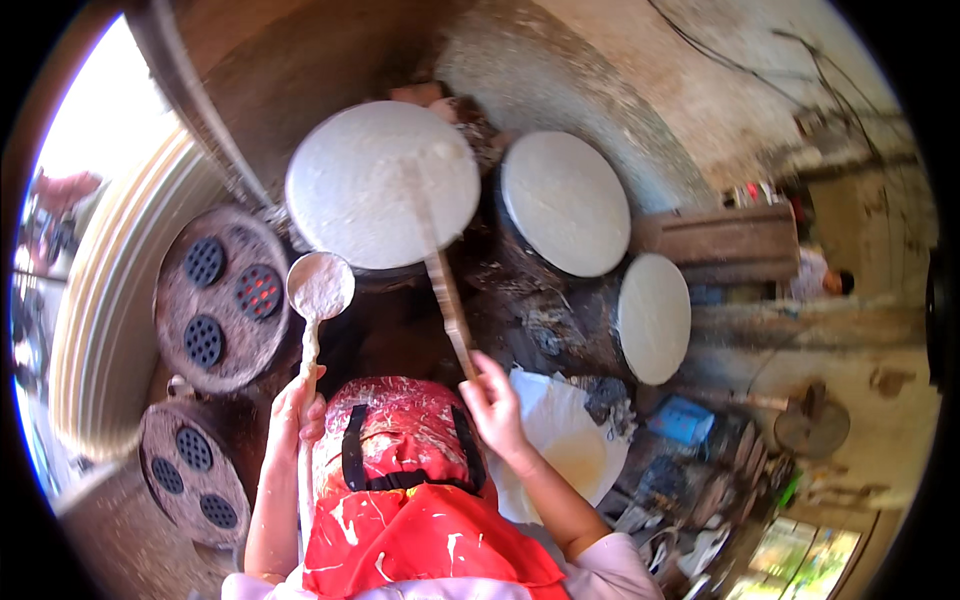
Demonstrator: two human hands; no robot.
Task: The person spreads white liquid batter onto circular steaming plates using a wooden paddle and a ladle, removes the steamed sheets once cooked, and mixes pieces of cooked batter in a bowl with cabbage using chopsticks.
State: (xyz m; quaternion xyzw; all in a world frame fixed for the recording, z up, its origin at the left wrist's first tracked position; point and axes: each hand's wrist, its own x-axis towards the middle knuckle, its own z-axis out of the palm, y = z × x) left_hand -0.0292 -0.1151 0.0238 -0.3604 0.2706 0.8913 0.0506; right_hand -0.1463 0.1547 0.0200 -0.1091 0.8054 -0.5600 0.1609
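My left hand (297, 405) grips the wooden handle of a ladle (320, 287) whose bowl, smeared with pale batter, hovers beside the nearest round griddle (340, 185). My right hand (497, 405) holds a long flat wooden spreader (440, 275) that reaches onto that griddle. White batter covers the griddle's whole surface. A red apron splashed with white (410, 500) hangs in front of me between both arms.
Two more batter-covered round griddles (565, 205) (653, 318) stand to the right. On the left are two round stove tops with grated holes (215, 300) (190, 470), one glowing red. A white basin of batter (565, 440) sits by my right arm. A person (815, 280) is far right.
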